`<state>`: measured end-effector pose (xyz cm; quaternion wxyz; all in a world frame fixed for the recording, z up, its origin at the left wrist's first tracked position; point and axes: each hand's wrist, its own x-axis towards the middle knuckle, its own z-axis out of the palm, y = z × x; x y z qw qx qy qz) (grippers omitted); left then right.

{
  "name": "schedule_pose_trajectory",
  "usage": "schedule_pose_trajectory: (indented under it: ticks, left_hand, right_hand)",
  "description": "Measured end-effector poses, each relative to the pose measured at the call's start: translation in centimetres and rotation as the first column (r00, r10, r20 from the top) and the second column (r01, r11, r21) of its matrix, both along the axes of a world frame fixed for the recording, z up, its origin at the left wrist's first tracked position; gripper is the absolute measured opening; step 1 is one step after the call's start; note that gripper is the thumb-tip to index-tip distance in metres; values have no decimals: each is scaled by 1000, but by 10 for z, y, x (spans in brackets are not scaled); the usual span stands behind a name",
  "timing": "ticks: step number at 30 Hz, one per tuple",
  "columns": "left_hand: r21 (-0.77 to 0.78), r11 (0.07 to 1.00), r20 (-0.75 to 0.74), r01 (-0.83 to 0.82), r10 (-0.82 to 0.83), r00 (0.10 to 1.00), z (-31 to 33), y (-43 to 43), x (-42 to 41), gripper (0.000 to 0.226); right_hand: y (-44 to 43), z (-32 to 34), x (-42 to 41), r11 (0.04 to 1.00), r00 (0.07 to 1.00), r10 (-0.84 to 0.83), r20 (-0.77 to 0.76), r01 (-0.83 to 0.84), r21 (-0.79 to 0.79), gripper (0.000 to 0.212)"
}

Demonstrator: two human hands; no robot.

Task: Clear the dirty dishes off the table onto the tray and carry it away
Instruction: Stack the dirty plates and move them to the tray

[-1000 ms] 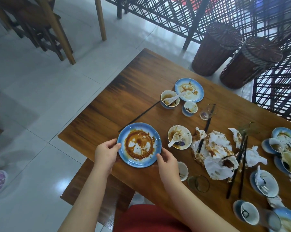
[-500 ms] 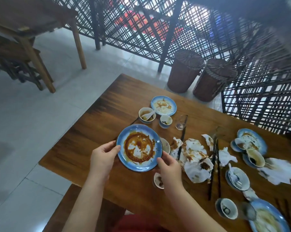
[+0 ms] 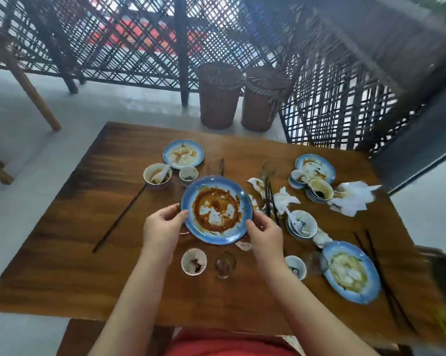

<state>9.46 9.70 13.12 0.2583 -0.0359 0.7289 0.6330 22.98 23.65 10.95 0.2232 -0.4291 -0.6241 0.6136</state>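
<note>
both hands pinch the plate (image 3: 216,210) by opposite rims, left hand (image 3: 162,226) at its left edge, right hand (image 3: 264,235) at its lower right, holding it above mid-table (image 3: 62,240); no tray is in view.

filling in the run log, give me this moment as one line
blue plate: sauce-smeared, held over table | left hand: grips its rim | right hand: grips its rim | tray: not in view

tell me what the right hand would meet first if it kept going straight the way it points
The sauce-smeared blue plate, whose rim the right hand grips; past it probably the small bowl, though depth is unclear.
</note>
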Motion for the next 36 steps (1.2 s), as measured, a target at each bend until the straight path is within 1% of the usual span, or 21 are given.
schedule_pose_trajectory:
  ticks: [2,3,5,9,13,16,19,23,26,28,31,34,36]
  left_hand:
    - [0,1000,9,19,-19,1000,-3,19,11,16]
    - [3,1000,12,27,-27,1000,-4,30,18,18]
    - [22,999,6,28,-28,1000,-5,56,40,31]
    - [46,999,-27,-3,4,1000,-6,102,96,37]
    - [38,999,-18,-8,9,1000,-14,143,146,33]
    - [-5,1000,-37,24,-25,999,-22,176,179,24]
    - [-26,999,-22,36,-37,999,-28,207,209,20]
    - [-36,998,13,56,-56,998,-30,233,251,15]
    - [-91,994,-2,67,-68,998,-36,251,274,13]
    - [-128,990,-27,61,-65,998,-41,261,286,14]
    - [-173,982,-35,74,-81,996,-51,270,297,13]
    - [-237,966,-56,101,-118,991,-62,277,304,20]
    - [-260,962,-49,87,-103,993,-69,279,306,25]
  right_hand:
    - [16,1,16,1000,1000,-22,-7,22,-1,14]
    - [26,1,25,999,1000,-30,-7,30,-10,14]
    - [51,0,48,998,999,-41,-14,41,-37,27]
    - [99,-3,95,996,996,-85,-8,85,-21,22]
    - [140,-9,138,992,993,-121,1,121,-22,21]
    - [172,-18,170,989,989,-145,34,146,-21,19]
    - [201,-24,199,986,984,-162,71,164,-31,23]
    - [227,-34,239,984,979,-165,118,172,-45,23]
    - [244,-42,259,983,977,-162,135,172,-65,14]
    - [253,-47,268,982,978,-157,133,169,-81,13]
    - [260,-55,280,983,973,-152,175,168,-76,21]
    - [267,-64,289,983,967,-152,207,169,-69,27]
    - [269,-67,291,983,962,-159,220,176,-58,31]
